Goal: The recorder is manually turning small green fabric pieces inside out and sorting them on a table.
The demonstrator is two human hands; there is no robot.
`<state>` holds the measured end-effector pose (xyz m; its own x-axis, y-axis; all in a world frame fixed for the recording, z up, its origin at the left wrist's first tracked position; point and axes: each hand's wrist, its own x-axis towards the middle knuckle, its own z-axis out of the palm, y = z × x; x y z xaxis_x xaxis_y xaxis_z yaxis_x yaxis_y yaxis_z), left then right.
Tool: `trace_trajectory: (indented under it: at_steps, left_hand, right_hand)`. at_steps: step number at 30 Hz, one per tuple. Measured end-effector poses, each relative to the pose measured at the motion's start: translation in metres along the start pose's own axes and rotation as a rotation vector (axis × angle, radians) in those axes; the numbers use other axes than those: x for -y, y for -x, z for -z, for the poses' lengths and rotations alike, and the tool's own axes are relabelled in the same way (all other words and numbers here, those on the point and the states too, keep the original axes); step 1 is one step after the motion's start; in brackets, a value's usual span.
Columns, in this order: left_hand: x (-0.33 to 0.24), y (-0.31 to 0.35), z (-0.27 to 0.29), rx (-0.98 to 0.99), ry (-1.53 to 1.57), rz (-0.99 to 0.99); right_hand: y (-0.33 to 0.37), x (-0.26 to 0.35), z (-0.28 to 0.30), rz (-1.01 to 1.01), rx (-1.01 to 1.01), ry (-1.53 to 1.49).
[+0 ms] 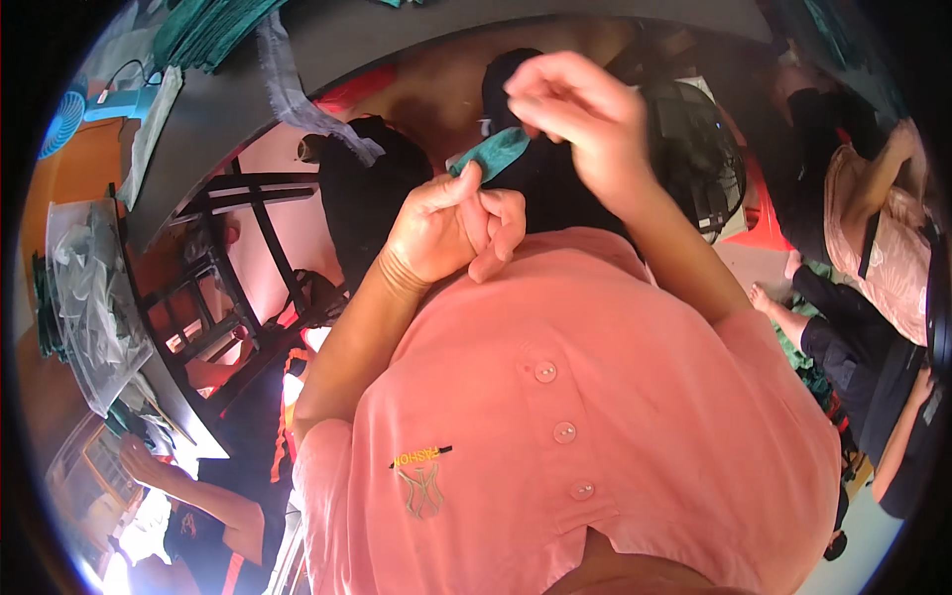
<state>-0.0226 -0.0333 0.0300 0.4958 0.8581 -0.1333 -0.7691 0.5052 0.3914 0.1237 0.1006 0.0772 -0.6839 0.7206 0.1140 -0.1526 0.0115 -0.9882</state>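
Observation:
Between the thumb and bent forefinger of my left hand, a small green fabric piece with a pointed end is pinched. It sticks out up and to the right, above my lap. My right hand is raised just beyond and to the right of it, with curled fingers close to the fabric's far end. Motion smears that hand a little, and its thumb and fingertips are partly hidden. Whether it grips a thread or anything else small cannot be made out.
A dark table curves across the far side, bearing a green fabric stack and a sheer grey strip. Left are a blue fan, a black stool and a clear plastic bag. Co-workers sit on both sides.

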Motion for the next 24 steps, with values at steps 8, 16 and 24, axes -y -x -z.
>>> trace_trajectory:
  at_steps: [8, 16, 24]
  left_hand:
    - [0.015, 0.004, 0.004, -0.098, 0.179, -0.088]
    - [0.011, 0.003, -0.009, -0.015, 0.032, -0.157]
    - [0.019, 0.002, -0.010, -0.060, 0.087, -0.126]
  right_hand:
    - [-0.009, 0.086, -0.007, 0.542, 1.420, -0.256]
    - [0.017, 0.022, 0.002, 0.497, 0.210, 0.453]
    - [0.018, 0.006, 0.009, 0.560, 0.231, 0.624]
